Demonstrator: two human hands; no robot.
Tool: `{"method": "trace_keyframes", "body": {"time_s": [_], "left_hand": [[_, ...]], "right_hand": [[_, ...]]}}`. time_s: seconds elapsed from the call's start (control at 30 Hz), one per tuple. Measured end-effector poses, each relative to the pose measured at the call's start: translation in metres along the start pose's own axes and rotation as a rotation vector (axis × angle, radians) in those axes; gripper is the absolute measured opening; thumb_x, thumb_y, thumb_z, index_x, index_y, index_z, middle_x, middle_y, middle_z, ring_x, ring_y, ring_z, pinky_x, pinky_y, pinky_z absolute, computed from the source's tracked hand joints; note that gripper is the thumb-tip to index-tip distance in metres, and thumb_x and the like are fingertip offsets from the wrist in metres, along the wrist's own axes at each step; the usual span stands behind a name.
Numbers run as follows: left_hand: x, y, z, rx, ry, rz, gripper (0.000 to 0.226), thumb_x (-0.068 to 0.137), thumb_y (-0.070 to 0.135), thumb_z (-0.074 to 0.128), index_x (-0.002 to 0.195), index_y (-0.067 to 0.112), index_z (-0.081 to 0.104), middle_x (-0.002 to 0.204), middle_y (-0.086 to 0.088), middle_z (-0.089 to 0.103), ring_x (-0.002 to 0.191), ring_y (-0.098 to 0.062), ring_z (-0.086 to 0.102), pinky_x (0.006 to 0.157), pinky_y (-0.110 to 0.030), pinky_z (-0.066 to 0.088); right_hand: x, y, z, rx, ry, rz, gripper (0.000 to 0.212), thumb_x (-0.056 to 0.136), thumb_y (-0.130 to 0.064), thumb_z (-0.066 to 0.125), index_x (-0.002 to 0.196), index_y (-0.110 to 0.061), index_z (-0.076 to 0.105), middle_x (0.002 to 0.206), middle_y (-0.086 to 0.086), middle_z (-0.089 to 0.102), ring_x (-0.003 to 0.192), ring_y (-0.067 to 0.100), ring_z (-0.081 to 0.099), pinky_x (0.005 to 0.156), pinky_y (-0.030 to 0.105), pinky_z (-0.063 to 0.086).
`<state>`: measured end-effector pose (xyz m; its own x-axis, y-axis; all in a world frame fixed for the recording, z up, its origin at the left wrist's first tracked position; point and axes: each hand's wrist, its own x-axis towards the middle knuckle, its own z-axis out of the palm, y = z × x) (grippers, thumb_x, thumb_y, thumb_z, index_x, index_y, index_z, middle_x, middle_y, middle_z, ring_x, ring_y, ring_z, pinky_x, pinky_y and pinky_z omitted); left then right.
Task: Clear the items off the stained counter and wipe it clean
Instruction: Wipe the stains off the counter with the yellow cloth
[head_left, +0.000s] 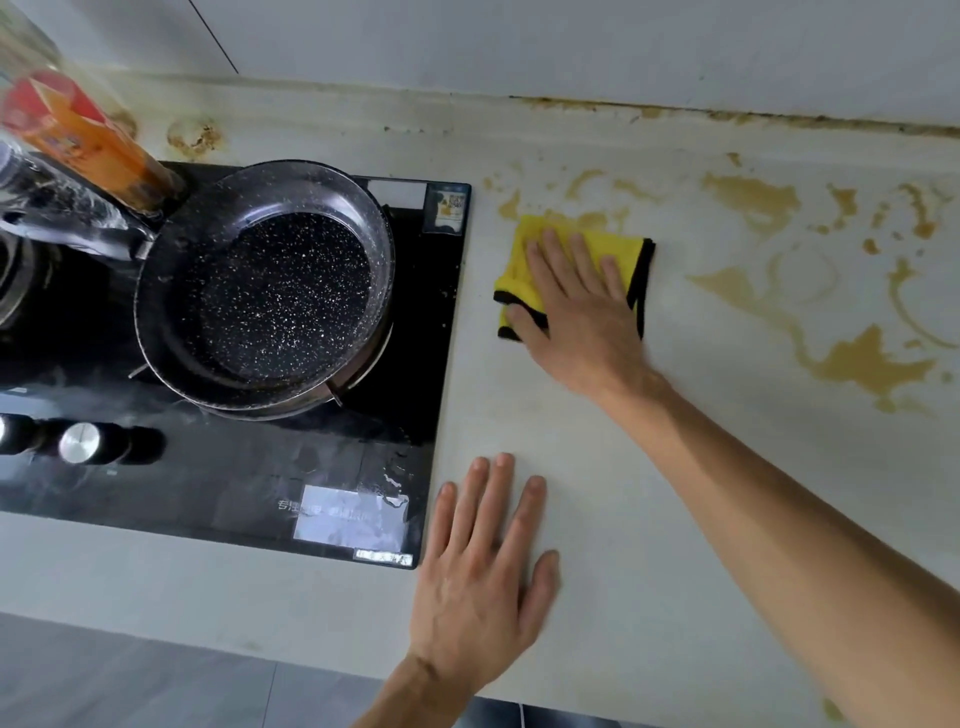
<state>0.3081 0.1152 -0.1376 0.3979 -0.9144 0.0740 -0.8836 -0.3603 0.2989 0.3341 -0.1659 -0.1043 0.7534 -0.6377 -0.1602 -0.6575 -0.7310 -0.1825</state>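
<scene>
A yellow cloth (613, 249) with black edging is pressed flat on the counter (571, 415) just above centre frame by the right hand (576, 317). The fingers are held straight and spread over the cloth, the thumb resting on its lower left corner; nothing is gripped. The right forearm is stretched in from the lower right corner.

The left hand (483, 566) is laid palm down on bare counter at lower centre, fingers straight and slightly apart, just beside the right edge of the stove (291, 467). Nothing is held by it.

Brown stains (862, 358) are spread across the right half of the counter, from the cloth's upper edge to the far right. More staining (195, 136) is seen at upper left near the wall joint, and along the seam under the wall at upper right. The counter between the 2 hands looks pale and unmarked.

The black glass stove fills the left of the frame. A dark speckled pan (270, 286) is set on its burner, left of centre. 1 silver knob (80, 441) is seen at lower left. A blurred orange and red bottle (83, 135) is seen at upper left, beside the pan; what it stands on cannot be told.
</scene>
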Motion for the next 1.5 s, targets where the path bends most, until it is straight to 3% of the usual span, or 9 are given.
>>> {"method": "trace_keyframes", "body": {"time_s": [0.13, 0.23, 0.4, 0.57, 0.73, 0.87, 1.03, 1.23, 1.5], "left_hand": [[0.001, 0.001, 0.000, -0.003, 0.008, -0.009, 0.069, 0.101, 0.050, 0.050, 0.164, 0.023, 0.039, 0.176, -0.008, 0.022, 0.163, -0.032, 0.021, 0.130, -0.056, 0.021], [0.001, 0.001, -0.001, -0.008, 0.012, -0.011, 0.069, 0.100, 0.051, 0.052, 0.163, 0.024, 0.040, 0.176, -0.006, 0.022, 0.163, -0.030, 0.022, 0.130, -0.053, 0.021], [0.000, -0.001, 0.001, 0.000, 0.001, -0.013, 0.070, 0.101, 0.053, 0.052, 0.164, 0.025, 0.038, 0.176, -0.006, 0.021, 0.164, -0.029, 0.020, 0.132, -0.050, 0.014], [0.000, -0.001, 0.001, 0.000, -0.008, -0.017, 0.071, 0.101, 0.052, 0.052, 0.165, 0.026, 0.036, 0.177, -0.006, 0.019, 0.164, -0.030, 0.018, 0.133, -0.050, 0.012], [0.001, -0.001, 0.001, -0.024, -0.003, -0.022, 0.072, 0.100, 0.052, 0.052, 0.165, 0.027, 0.037, 0.176, -0.004, 0.022, 0.163, -0.029, 0.022, 0.132, -0.050, 0.015], [0.002, 0.000, -0.003, -0.028, -0.009, -0.021, 0.068, 0.098, 0.052, 0.054, 0.160, 0.027, 0.045, 0.175, -0.003, 0.026, 0.162, -0.027, 0.025, 0.132, -0.046, 0.016], [0.050, 0.000, -0.020, -0.050, 0.006, -0.050, 0.051, 0.103, 0.046, 0.048, 0.151, 0.028, 0.049, 0.164, -0.001, 0.038, 0.149, -0.029, 0.038, 0.113, -0.043, 0.031], [0.142, -0.009, -0.025, 0.027, 0.013, -0.009, 0.048, 0.101, 0.036, 0.050, 0.145, 0.018, 0.054, 0.159, -0.010, 0.042, 0.149, -0.035, 0.037, 0.118, -0.050, 0.032], [0.142, -0.018, -0.005, 0.032, 0.002, -0.061, 0.063, 0.104, 0.047, 0.046, 0.158, 0.015, 0.045, 0.170, -0.006, 0.036, 0.161, -0.027, 0.026, 0.129, -0.054, 0.023]], "right_hand": [[-0.049, -0.027, 0.014, -0.021, 0.018, -0.154, 0.074, 0.103, -0.059, 0.029, 0.167, -0.024, 0.018, 0.176, -0.003, 0.009, 0.163, 0.024, 0.003, 0.131, 0.049, 0.002], [-0.018, -0.038, 0.009, 0.000, -0.020, -0.200, 0.074, 0.104, -0.060, 0.032, 0.168, -0.027, 0.015, 0.176, -0.007, 0.006, 0.163, 0.020, 0.001, 0.131, 0.047, 0.002], [0.040, 0.001, -0.004, -0.018, -0.015, -0.079, 0.076, 0.104, -0.063, 0.028, 0.168, -0.027, 0.009, 0.176, -0.007, 0.001, 0.163, 0.019, -0.002, 0.131, 0.046, 0.000], [0.003, 0.045, -0.006, -0.066, 0.077, 0.101, 0.076, 0.105, -0.062, 0.028, 0.168, -0.021, 0.013, 0.176, 0.001, 0.008, 0.162, 0.026, 0.007, 0.130, 0.051, 0.007], [-0.051, 0.048, 0.005, -0.083, 0.066, -0.024, 0.078, 0.103, -0.062, 0.028, 0.167, -0.019, 0.020, 0.175, 0.001, 0.014, 0.162, 0.026, 0.010, 0.130, 0.049, 0.010], [-0.007, 0.067, -0.007, -0.077, 0.050, 0.033, 0.080, 0.102, -0.066, 0.024, 0.168, -0.022, 0.011, 0.176, -0.003, 0.006, 0.163, 0.022, 0.003, 0.131, 0.047, 0.005], [0.002, 0.067, -0.008, -0.081, 0.048, 0.114, 0.079, 0.104, -0.065, 0.019, 0.168, -0.021, 0.006, 0.176, 0.000, 0.001, 0.163, 0.025, 0.000, 0.131, 0.049, 0.004], [-0.039, 0.051, 0.002, -0.083, 0.032, 0.005, 0.078, 0.102, -0.062, 0.021, 0.168, -0.021, 0.013, 0.176, -0.002, 0.006, 0.163, 0.023, 0.002, 0.131, 0.048, 0.005], [0.070, 0.014, -0.007, -0.071, 0.005, -0.272, 0.070, 0.107, -0.057, 0.019, 0.168, -0.025, 0.007, 0.176, -0.006, 0.001, 0.163, 0.019, -0.003, 0.131, 0.047, 0.002]]}}
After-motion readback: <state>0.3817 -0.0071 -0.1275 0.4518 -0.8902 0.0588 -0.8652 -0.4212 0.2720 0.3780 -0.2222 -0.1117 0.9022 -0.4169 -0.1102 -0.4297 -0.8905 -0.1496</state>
